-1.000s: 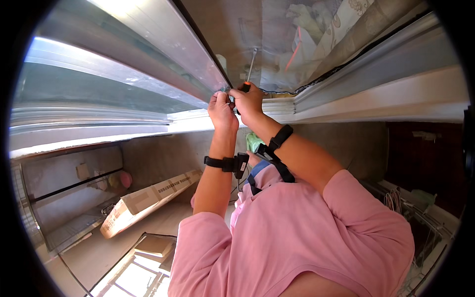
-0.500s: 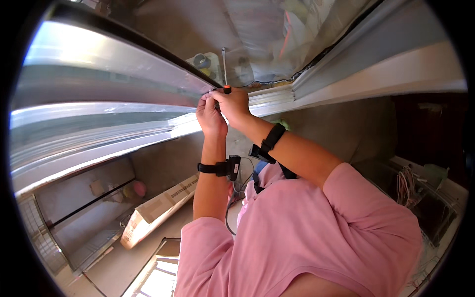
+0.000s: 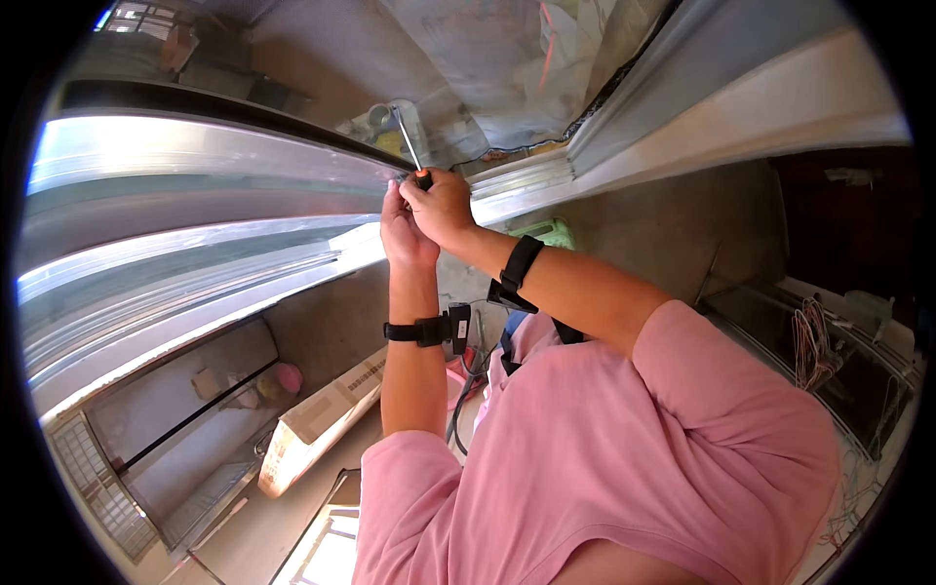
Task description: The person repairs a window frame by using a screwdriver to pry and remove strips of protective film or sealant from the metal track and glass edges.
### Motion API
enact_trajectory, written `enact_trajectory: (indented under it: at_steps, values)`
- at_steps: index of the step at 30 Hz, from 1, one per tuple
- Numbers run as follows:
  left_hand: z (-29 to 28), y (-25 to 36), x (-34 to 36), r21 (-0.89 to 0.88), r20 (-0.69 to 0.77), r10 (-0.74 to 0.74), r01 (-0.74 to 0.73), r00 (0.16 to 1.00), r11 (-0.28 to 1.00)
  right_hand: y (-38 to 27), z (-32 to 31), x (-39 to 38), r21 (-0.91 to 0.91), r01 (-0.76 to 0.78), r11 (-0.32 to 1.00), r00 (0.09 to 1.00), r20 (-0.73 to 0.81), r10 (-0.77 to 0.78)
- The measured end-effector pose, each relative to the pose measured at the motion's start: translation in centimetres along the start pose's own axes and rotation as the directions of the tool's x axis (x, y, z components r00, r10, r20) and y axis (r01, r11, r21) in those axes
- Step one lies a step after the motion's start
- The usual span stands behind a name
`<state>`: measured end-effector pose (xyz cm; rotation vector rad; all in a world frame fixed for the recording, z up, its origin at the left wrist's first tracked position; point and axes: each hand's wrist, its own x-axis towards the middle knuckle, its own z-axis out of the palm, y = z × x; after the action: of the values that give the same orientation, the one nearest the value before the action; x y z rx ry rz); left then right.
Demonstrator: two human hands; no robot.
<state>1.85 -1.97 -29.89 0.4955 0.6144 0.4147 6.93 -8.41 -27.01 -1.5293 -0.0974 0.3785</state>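
Observation:
My right hand (image 3: 444,210) is closed around the black-and-orange handle of a screwdriver (image 3: 409,141), whose metal shaft points up past the edge of a silver aluminium window frame (image 3: 214,156). Just beside it, my left hand (image 3: 405,234) has its fingers drawn together at the frame's end; whatever they pinch is hidden behind the hands. Both hands are at the corner where the frame meets a pale grooved sill track (image 3: 522,190).
Beyond the window lie translucent sheeting (image 3: 468,68) and small containers (image 3: 380,122). Below are a long cardboard box (image 3: 317,424), a green plastic object (image 3: 551,232), cables (image 3: 809,351) and a metal-framed rack (image 3: 127,497). A dark red panel (image 3: 838,219) stands at right.
Both hands now appear further left in the shifted view, still at the frame corner. The screwdriver's shaft has gone from upright to leaning left at its top.

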Motion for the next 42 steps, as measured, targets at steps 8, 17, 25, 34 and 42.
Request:
enact_trajectory:
  at_steps: [8, 17, 25, 34, 42]
  values:
    - [-0.7, 1.1, 1.1, -0.079, 0.065, -0.199, 0.204, 0.978, 0.976, 1.4, -0.1, 0.3, -0.098, 0.149, 0.984, 0.988, -0.015, -0.151]
    - [-0.8, 0.1, 1.5, 0.034, -0.047, -0.025, 0.026, 0.999, 0.999, 1.2, -1.1, 1.3, -0.099, 0.302, 0.948, 0.953, -0.001, -0.303]
    - [-0.4, 0.3, 0.7, -0.050, 0.148, -0.069, 0.077, 0.987, 0.996, -0.5, -0.7, 0.8, -0.378, 0.418, 0.826, 0.886, -0.029, -0.462]
    - [-0.8, 0.0, 1.1, -0.150, 0.224, -0.127, 0.163, 0.966, 0.975, 0.3, 0.4, 0.2, -0.303, 0.384, 0.872, 0.888, -0.136, -0.438]
    - [-0.6, 0.3, 1.4, -0.077, 0.111, -0.124, 0.133, 0.986, 0.988, 1.6, 1.0, 0.3, -0.168, 0.275, 0.947, 0.944, -0.139, -0.299]
